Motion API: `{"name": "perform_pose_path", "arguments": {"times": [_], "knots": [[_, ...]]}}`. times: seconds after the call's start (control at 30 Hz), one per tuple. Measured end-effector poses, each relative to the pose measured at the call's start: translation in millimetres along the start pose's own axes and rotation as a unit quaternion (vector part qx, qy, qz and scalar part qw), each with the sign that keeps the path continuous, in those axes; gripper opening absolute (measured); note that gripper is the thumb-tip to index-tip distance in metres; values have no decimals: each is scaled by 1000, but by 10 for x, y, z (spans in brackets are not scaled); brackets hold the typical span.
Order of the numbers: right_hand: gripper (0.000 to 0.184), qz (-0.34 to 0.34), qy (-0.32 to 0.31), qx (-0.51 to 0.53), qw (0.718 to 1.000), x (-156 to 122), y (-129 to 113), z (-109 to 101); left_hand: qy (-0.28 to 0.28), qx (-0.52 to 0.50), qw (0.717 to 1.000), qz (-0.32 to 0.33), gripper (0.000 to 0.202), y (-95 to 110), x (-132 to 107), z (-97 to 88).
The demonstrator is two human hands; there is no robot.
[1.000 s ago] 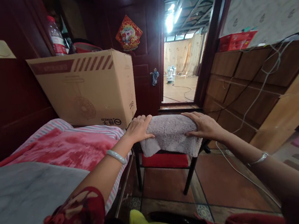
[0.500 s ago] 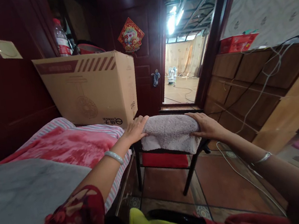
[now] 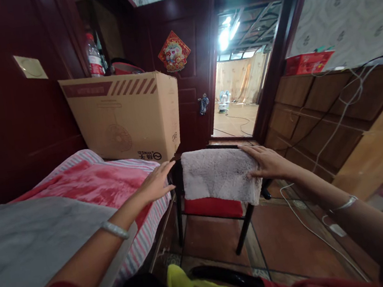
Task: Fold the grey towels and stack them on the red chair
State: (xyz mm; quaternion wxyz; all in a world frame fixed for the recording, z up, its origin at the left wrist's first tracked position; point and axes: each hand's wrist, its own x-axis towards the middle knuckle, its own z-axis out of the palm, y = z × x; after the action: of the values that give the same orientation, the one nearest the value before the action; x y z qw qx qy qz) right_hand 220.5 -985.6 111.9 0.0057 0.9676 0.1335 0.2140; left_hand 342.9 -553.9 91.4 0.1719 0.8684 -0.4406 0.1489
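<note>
A grey fluffy cloth hangs over the backrest of a black-framed chair with a red seat. My left hand is just left of the backrest, off the cloth, thumb and fingers apart. At the cloth's upper right corner is my right hand, its fingers over the top and its thumb against the front, gripping the edge. The cloth's front lies fairly flat, with its lower right corner hanging lowest.
On the left, a bed has grey and pink covers. Behind it stands a large cardboard box with a bottle on top. Wooden drawers and loose white cables are at right. A doorway stands open ahead.
My left hand has come off the cloth and moved left. The cloth, earlier bunched in a roll at the top, now hangs flatter and lower. My right hand stays at its right edge.
</note>
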Motion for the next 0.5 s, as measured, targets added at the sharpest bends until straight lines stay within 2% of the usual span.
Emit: {"name": "perform_pose_path", "arguments": {"times": [0.1, 0.2, 0.3, 0.37, 0.5], "knots": [[93, -15, 25, -12, 1000, 53, -157, -56, -8, -2, 999, -54, 64, -76, -474, -141], [80, -42, 68, -18, 997, 159, -482, -131, -15, -3, 990, -138, 59, -115, -1033, -300], [67, -116, 99, 27, 988, 277, -1004, -163, -12, 6, 977, -215, 60, -160, -1663, -459], [60, -176, 90, 83, 977, 347, -1425, -97, -4, 18, 964, -265, 60, -208, -2116, -561], [50, -281, 32, 188, 941, 484, -2299, 314, 40, 70, 928, -363, 59, -207, -3079, -791]]}}
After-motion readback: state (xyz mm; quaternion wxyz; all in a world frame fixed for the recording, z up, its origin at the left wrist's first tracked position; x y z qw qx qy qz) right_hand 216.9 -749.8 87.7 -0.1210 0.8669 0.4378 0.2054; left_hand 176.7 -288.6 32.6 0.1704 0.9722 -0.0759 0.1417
